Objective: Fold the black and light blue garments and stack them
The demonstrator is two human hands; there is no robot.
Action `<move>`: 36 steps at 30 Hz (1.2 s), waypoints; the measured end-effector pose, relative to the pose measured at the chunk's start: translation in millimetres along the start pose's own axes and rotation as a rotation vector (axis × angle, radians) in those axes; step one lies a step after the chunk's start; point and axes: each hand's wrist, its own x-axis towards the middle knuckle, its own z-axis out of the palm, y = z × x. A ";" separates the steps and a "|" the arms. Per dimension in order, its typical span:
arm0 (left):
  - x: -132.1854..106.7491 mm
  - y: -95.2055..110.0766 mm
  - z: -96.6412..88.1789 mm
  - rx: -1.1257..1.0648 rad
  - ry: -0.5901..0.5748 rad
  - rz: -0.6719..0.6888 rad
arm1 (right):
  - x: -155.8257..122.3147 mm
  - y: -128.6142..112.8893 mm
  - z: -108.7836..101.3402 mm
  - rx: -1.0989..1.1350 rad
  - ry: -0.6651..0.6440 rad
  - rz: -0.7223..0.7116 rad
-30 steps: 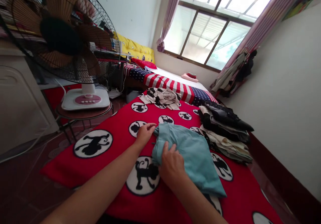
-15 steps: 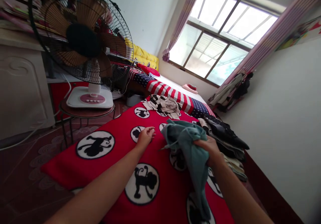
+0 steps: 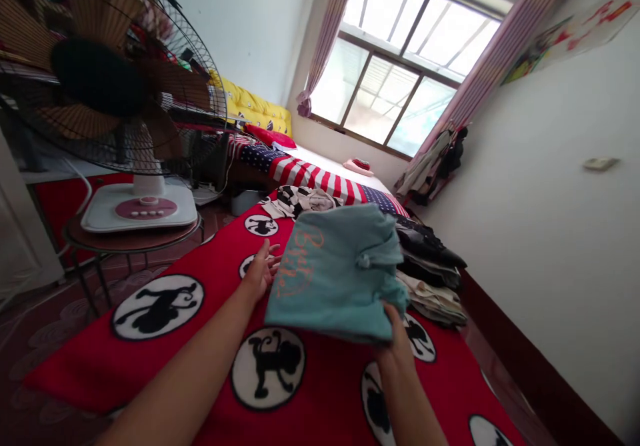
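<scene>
My right hand (image 3: 395,339) holds a folded teal garment (image 3: 340,273) with orange lettering up above the red blanket (image 3: 320,393) printed with black monkey circles. Most of that hand is hidden under the cloth. My left hand (image 3: 260,269) hovers open just left of the garment, fingers spread, next to its left edge. A stack of folded dark and light clothes (image 3: 433,276) lies on the blanket to the right of the garment. A crumpled black-and-white striped piece (image 3: 297,201) lies farther back on the blanket.
A large standing fan (image 3: 107,79) on a white base sits on a small round table (image 3: 130,236) at the left. A bed with a stars-and-stripes cover (image 3: 320,176) lies behind. A white wall runs along the right. Clothes hang (image 3: 433,163) by the window.
The teal garment was lying on the blanket under both hands. My right hand has lifted it, and it now shows as a folded bundle held up. My left hand has let go and opened.
</scene>
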 end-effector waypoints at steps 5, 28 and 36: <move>0.0 -7.6 1.0 0.241 0.015 0.063 | -57.1 46.9 -43.0 0.276 0.273 0.271; 14.6 -15.7 59.4 1.645 -0.370 0.745 | 79.8 -22.1 -31.3 -0.780 -0.191 -0.634; 36.9 -42.8 61.7 1.827 -0.501 0.622 | 86.7 9.5 -36.1 -1.041 -0.401 -0.480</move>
